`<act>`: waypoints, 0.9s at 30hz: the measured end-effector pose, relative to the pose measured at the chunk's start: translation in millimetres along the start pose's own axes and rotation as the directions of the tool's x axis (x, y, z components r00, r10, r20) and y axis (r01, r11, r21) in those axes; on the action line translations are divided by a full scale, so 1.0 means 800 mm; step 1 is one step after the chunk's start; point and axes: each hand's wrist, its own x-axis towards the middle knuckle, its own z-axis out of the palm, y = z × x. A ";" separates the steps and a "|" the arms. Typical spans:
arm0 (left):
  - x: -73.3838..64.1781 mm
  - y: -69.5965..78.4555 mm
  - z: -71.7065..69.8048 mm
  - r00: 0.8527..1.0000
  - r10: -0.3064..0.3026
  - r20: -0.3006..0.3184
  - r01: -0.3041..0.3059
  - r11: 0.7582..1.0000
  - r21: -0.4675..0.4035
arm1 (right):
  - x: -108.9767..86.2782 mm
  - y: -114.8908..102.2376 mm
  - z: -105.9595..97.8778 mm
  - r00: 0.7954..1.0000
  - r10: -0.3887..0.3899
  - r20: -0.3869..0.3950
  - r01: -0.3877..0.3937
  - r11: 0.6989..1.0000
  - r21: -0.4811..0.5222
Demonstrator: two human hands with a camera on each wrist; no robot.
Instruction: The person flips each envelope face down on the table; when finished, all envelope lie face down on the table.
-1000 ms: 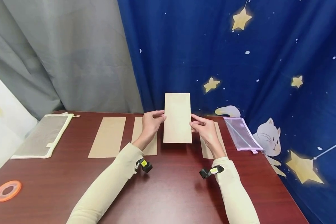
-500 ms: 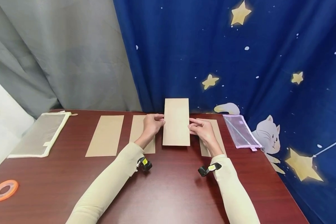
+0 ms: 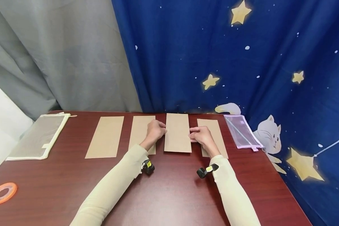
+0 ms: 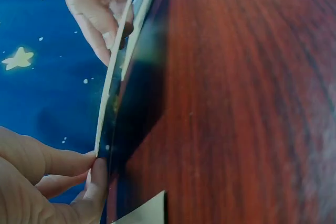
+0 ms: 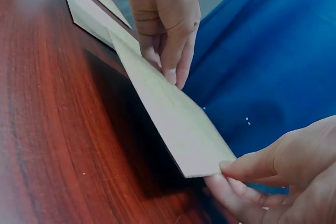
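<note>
A thin, stiff tan rectangular board hangs just over the table between my two hands, its shadow below it. Thumb and fingers of my left hand pinch its left edge. On the opposite edge, my right hand pinches it the same way. The left wrist view shows the held board nearly edge-on, apart from the tabletop. In the right wrist view the board slants above the dark wood. Similar boards lie flat on either side: one partly behind my left hand, another partly behind my right.
A further tan board lies farther left on the reddish-brown table. Beyond it is a pale-yellow-edged mesh pouch. A purple mesh pouch sits at the right. An orange ring lies front left. Curtains hang behind the table.
Both hands have lowered the held board toward the table, and it has tilted from nearly upright to flatter. Both hands keep their pinch on its edges. The head view has shifted slightly.
</note>
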 end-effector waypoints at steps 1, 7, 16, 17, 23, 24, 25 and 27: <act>0.000 0.000 0.002 1.000 0.001 0.003 -0.001 1.000 0.020 | 0.001 0.001 0.000 1.000 0.005 -0.001 -0.005 1.000 -0.013; 0.001 -0.002 0.009 1.000 -0.016 0.013 0.015 0.996 0.086 | 0.004 -0.002 0.003 1.000 0.010 -0.003 -0.010 0.992 -0.122; 0.000 0.004 0.014 0.995 0.102 -0.016 -0.099 0.984 0.146 | 0.007 -0.011 0.010 0.999 0.020 -0.045 -0.036 0.922 -0.386; -0.001 0.005 0.014 0.993 0.115 -0.013 -0.112 0.982 0.150 | 0.007 -0.013 0.011 0.999 0.013 -0.052 -0.035 0.900 -0.434; -0.005 0.012 0.012 0.991 0.132 -0.002 -0.129 0.974 0.184 | 0.007 -0.017 0.011 0.999 -0.018 -0.046 -0.010 0.840 -0.542; -0.006 0.013 0.012 0.992 0.129 0.002 -0.127 0.974 0.186 | 0.006 -0.016 0.009 0.999 -0.022 -0.039 -0.002 0.849 -0.528; -0.006 0.015 0.012 0.991 0.131 0.005 -0.130 0.973 0.190 | 0.006 -0.015 0.006 0.999 -0.031 -0.031 0.011 0.858 -0.514; -0.008 0.021 0.012 0.992 0.129 0.003 -0.127 0.975 0.182 | 0.006 -0.014 -0.002 0.999 -0.048 -0.022 0.032 0.878 -0.478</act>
